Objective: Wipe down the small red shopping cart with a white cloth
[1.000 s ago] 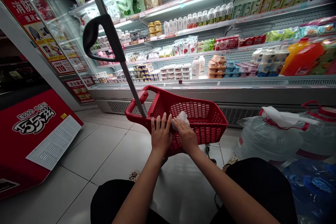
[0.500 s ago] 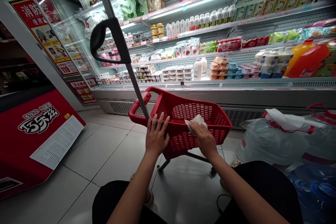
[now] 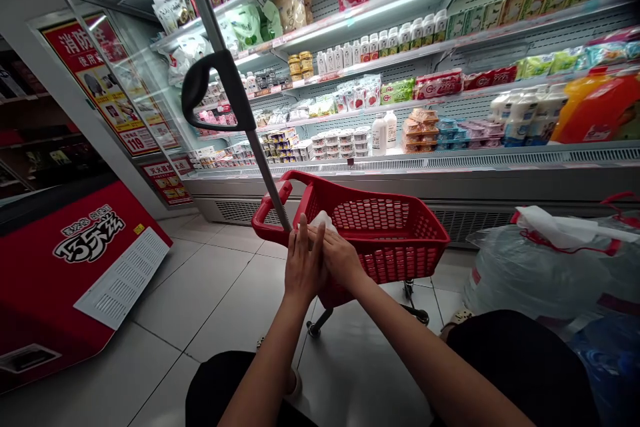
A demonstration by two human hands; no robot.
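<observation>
A red plastic shopping basket cart (image 3: 407,250) with perforated sides stands in front of me. My left hand (image 3: 303,270) lies against its near side by the handle end, fingers stretched out and pointing up. Beside it, touching or overlapping its fingers, my right hand (image 3: 341,257) presses a white wipe (image 3: 323,219) onto the near rim. The wipe is crumpled and partly hidden under the fingers. A grey pole (image 3: 267,177) with a black loop handle (image 3: 220,90) rises at the cart's left end.
Behind the cart runs a refrigerated display case (image 3: 360,180) of drinks and yogurts. At left stands a red freezer (image 3: 115,260). Bagged large water bottles (image 3: 540,273) sit on the floor at right. My knees flank the cart's near side.
My right hand has slid left along the rim with the wipe, reaching my left hand. The cart's right-hand wheels have shifted a little, and the view has tilted slightly.
</observation>
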